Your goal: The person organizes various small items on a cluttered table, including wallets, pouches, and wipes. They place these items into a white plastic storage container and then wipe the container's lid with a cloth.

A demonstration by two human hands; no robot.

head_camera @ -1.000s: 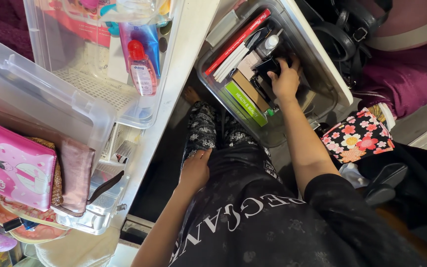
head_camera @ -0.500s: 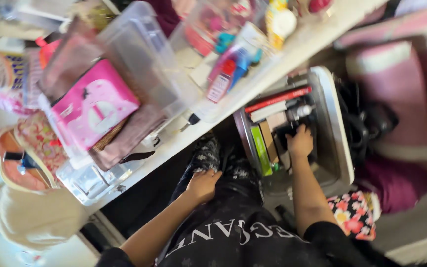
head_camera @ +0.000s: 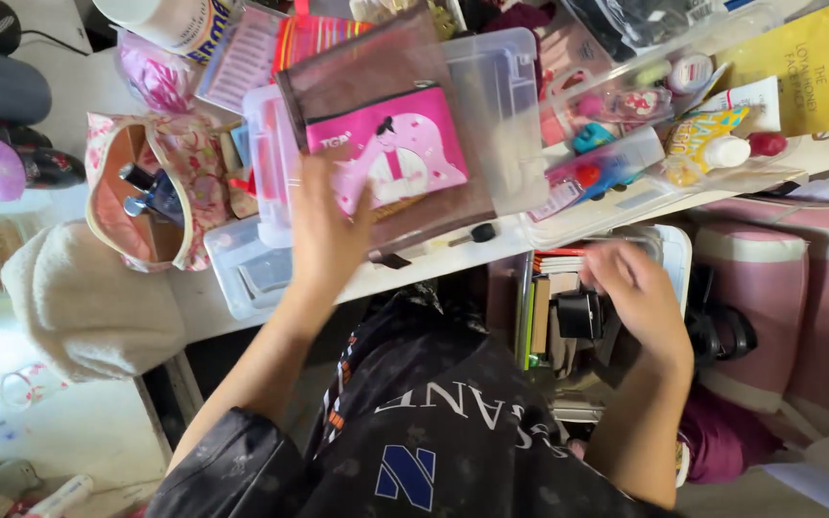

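Observation:
My left hand [head_camera: 323, 235] is raised to the white table [head_camera: 199, 297], fingers spread, resting on the lower left edge of a pink pouch [head_camera: 400, 158]. The pouch lies with a brown mesh pouch [head_camera: 357, 72] on a clear plastic box [head_camera: 506, 96]. My right hand [head_camera: 630, 288] is blurred and hovers, loosely spread and empty, over a clear bin [head_camera: 675, 251] on the floor under the table. Directly left of that hand, a small black case [head_camera: 580, 315] stands in the bin beside upright books and boxes [head_camera: 541, 317].
A floral pouch [head_camera: 107, 144] lies open at the table's left, with a cream fluffy item [head_camera: 79, 307] below it. A clear tray of small bottles [head_camera: 626, 182] and a yellow packet [head_camera: 817, 67] sit at the right. A black bag [head_camera: 722, 331] lies beside the bin.
My left hand has gone from my knee up to the pink pouch on the table. My right hand has lifted out of the bin. The camera has swung toward the tabletop.

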